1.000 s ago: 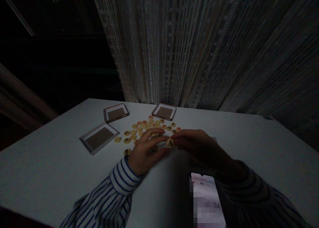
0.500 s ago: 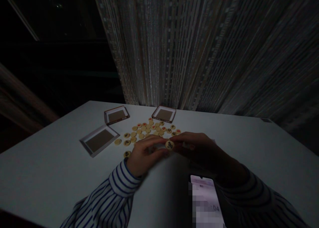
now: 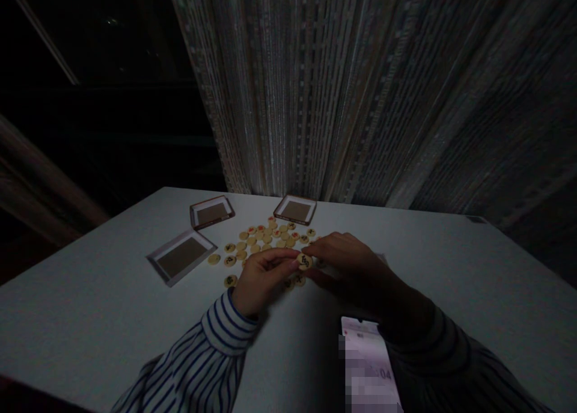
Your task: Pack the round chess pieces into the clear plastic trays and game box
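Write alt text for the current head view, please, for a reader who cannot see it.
A person's left hand and right hand hold a round piece marked with a black character above a dimly lit white table. Similar pieces lie scattered below and beyond, near three shallow trays; a lit phone lies nearer the viewer.

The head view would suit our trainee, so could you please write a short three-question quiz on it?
1. True or false: the round piece at the fingertips of the left hand and right hand bears a red character.
2. What lies lit up on the table, beside the right sleeve?
3. Is the left sleeve A) checked, B) striped or C) plain?

Key: 1. False, it is dark. 2. A phone. 3. B.
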Demonstrator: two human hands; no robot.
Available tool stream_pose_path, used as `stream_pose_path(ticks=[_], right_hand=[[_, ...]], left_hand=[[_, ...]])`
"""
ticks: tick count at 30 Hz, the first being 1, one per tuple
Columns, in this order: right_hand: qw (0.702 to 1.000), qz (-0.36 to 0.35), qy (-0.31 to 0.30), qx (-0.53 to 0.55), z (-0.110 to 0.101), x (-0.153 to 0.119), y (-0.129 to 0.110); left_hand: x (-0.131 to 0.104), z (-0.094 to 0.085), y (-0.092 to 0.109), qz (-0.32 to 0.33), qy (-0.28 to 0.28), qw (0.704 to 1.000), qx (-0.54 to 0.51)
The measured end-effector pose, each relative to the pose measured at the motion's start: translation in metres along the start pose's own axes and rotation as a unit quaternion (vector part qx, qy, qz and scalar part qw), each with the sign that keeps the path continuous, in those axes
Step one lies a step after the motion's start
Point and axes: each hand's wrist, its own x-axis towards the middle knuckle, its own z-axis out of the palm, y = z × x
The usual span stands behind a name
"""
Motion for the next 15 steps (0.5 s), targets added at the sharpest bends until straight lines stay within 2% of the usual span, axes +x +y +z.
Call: stream_pose_path(ticks=[4, 9, 15], right_hand=[[1.0, -0.004, -0.007, -0.03, -0.004, 0.0, -0.002], [0.998, -0.008, 0.018, -0.063, -0.011, -0.003, -0.001], [0.996, 0.026, -0.01, -0.086, -0.028, -0.006, 0.001]], left_hand=[[-0.001, 0.002, 0.001, 0.004, -0.002, 1.0, -0.007], [-0.002, 0.005, 0.004, 0.002, 0.011, 1.0, -0.008], [0.003, 0.02, 0.007, 0.008, 0.079, 0.997, 0.026]])
